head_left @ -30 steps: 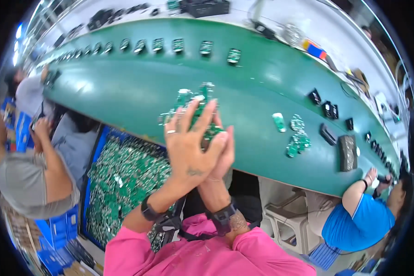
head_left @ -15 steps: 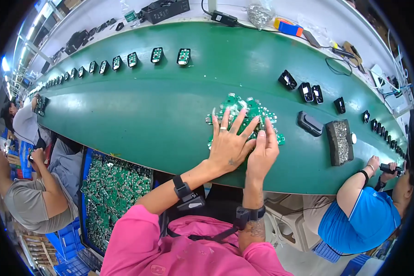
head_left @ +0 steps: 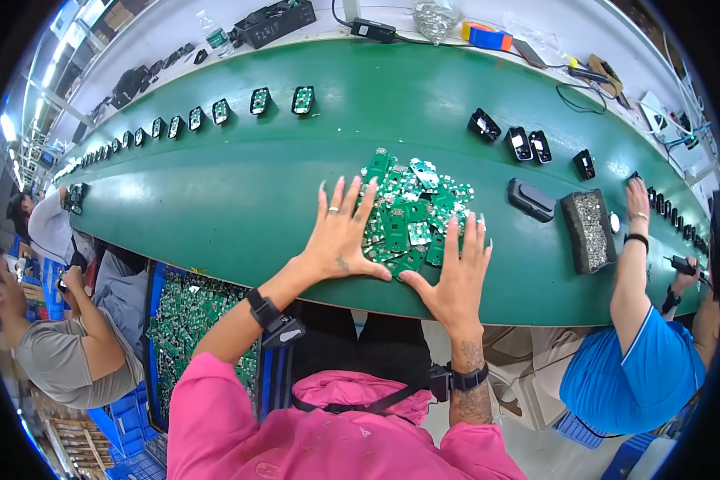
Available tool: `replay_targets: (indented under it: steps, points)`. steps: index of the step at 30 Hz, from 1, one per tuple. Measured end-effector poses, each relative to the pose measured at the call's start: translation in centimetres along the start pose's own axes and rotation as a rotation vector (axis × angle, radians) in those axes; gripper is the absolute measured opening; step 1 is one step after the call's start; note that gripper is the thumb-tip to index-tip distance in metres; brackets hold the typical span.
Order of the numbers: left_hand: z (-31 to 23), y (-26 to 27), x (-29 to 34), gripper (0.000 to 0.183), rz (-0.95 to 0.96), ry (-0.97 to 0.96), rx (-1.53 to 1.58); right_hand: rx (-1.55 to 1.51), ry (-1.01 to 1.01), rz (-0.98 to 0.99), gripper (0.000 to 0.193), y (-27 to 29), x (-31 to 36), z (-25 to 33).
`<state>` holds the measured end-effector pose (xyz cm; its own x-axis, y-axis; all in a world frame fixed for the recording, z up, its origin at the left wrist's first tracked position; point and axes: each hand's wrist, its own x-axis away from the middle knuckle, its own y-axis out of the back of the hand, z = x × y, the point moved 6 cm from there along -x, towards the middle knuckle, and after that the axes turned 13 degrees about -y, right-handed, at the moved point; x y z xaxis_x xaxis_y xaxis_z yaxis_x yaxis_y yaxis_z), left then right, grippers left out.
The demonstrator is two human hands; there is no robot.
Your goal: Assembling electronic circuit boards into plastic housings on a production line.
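Observation:
A loose pile of green circuit boards [head_left: 408, 212] lies on the green worktable [head_left: 240, 192] in front of me. My left hand [head_left: 336, 236] is spread along the pile's left side, fingers apart, a ring on one finger. My right hand [head_left: 456, 280] curves along the pile's right and near side with its fingers stretched out. The two thumbs almost meet at the near edge of the boards. Neither hand grips a board; both rest at the rim of the heap.
Black housings with boards inside [head_left: 302, 100] run in a row to the far left. Dark open housings [head_left: 518, 144] stand at the right, near a black case [head_left: 532, 200] and a screw-filled foam block [head_left: 588, 232]. A board-filled blue crate [head_left: 204, 336] sits lower left. A blue-sleeved co-worker [head_left: 632, 368] reaches in.
My hands have moved apart from over the boards to either side of the pile, uncovering it. At the right, the co-worker's arm has stretched forward to a black housing.

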<state>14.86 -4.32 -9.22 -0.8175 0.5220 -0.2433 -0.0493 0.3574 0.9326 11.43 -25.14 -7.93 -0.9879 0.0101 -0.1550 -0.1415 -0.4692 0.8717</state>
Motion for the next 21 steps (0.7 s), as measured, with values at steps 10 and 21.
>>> replay_targets:
  steps: [10, 21]
  points:
    - [-2.0, 4.7, 1.5, 0.143, -0.080, 0.092, -0.008, -0.279, 0.042, 0.032, 0.078, -0.2, -1.8, -3.5]
    - [-23.5, 10.3, 51.3, 0.044, 0.188, 1.301, 1.135, -0.283, 0.250, -0.104, 0.057, -1.1, -2.8, -7.1]
